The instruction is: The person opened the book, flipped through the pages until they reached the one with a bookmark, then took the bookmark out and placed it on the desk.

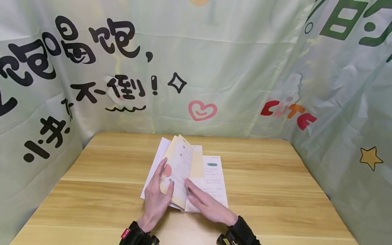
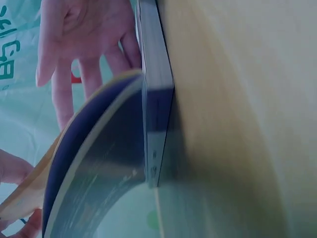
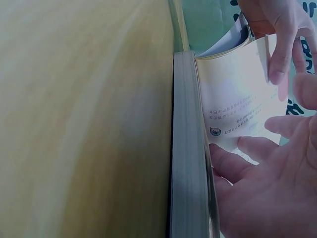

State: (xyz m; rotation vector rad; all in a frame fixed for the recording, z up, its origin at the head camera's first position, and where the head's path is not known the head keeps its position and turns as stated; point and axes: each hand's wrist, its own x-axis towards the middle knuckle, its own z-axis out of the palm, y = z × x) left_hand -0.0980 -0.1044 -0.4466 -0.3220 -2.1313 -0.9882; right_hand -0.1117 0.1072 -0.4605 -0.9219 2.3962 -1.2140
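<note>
An open paperback book (image 1: 215, 190) lies on the table, its left cover and pages lifted and bent upward. My left hand (image 1: 156, 200) holds this raised part at its left edge, the thumb on the printed page (image 1: 179, 163) and the fingers around the outer side. In the left wrist view the dark cover (image 2: 109, 134) bows away from the thick spine (image 2: 158, 119). My right hand (image 1: 211, 206) rests on the right side with its fingers straight, the tips by the fold between the pages. The right wrist view shows the page block (image 3: 190, 148) edge-on beside that palm.
A light wooden table (image 1: 275, 190) carries the book near its front middle. Pale green cloth (image 1: 232, 75) with printed lettering, a heart and a star hangs around the back and sides. Black wrist cameras sit on both wrists.
</note>
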